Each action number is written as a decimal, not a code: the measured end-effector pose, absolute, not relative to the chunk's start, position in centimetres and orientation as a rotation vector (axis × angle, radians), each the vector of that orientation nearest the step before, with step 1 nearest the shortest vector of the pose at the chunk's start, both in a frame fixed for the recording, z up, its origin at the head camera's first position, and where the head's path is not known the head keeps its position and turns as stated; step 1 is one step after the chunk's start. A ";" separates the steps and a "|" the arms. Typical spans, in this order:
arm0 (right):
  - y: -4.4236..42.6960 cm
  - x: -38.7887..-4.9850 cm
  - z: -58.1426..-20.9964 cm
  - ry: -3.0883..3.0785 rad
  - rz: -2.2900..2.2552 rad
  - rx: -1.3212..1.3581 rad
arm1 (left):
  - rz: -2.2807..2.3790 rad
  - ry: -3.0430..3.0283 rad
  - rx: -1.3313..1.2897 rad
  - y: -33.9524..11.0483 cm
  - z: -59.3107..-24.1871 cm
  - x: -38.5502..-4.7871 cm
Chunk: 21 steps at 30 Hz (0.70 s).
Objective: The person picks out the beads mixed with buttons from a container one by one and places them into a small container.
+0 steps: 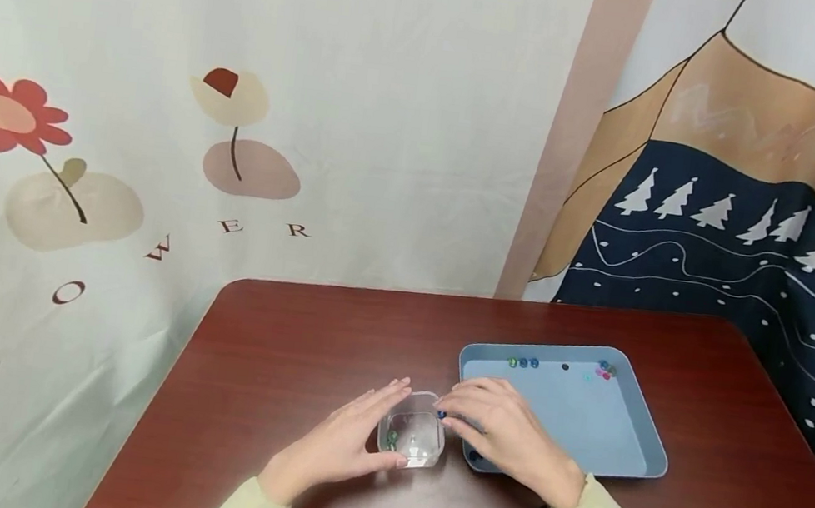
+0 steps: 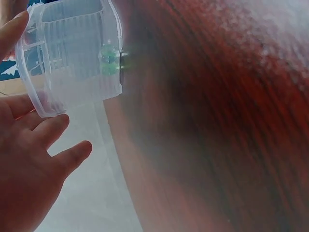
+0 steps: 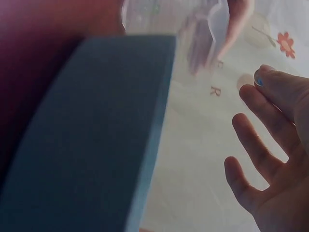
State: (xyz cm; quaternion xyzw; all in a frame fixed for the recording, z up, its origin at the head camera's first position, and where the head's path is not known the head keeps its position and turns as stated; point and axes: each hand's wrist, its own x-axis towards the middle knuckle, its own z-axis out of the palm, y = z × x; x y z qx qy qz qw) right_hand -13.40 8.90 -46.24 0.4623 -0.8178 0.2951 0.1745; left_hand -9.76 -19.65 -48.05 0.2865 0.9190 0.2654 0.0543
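My left hand [image 1: 345, 435] holds a clear plastic container [image 1: 425, 432] between thumb and fingers at its sides. Inside the container, green marbles [image 2: 110, 60] lie near its bottom in the left wrist view. Thumb and index finger of my right hand [image 1: 504, 428] pinch a blue marble [image 3: 259, 81], close to the container's right rim in the head view. In the right wrist view the other fingers of that hand are spread. Beneath the right hand is the near left corner of a blue tray [image 1: 583, 433], partly hidden by it.
Along the tray's far side sit a green marble [image 1: 513, 361], blue marbles [image 1: 529, 363], a dark round piece [image 1: 565, 367] and a mixed-colour cluster [image 1: 605, 370]. Another dark piece [image 1: 475, 456] lies in its near left corner. Everything stands on a reddish-brown table [image 1: 322, 336] before a printed curtain [image 1: 393, 118].
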 end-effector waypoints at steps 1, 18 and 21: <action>8.7 -13.3 -46.4 -2.321 0.826 1.323 | 0.803 2.791 0.876 -19.6 -48.0 -9.8; 7.8 -12.8 -48.3 -2.300 0.693 1.394 | 0.786 2.780 0.877 -19.4 -47.8 -9.8; 7.7 -12.8 -48.5 -2.313 0.697 1.393 | 0.778 2.779 0.869 -19.5 -47.9 -9.7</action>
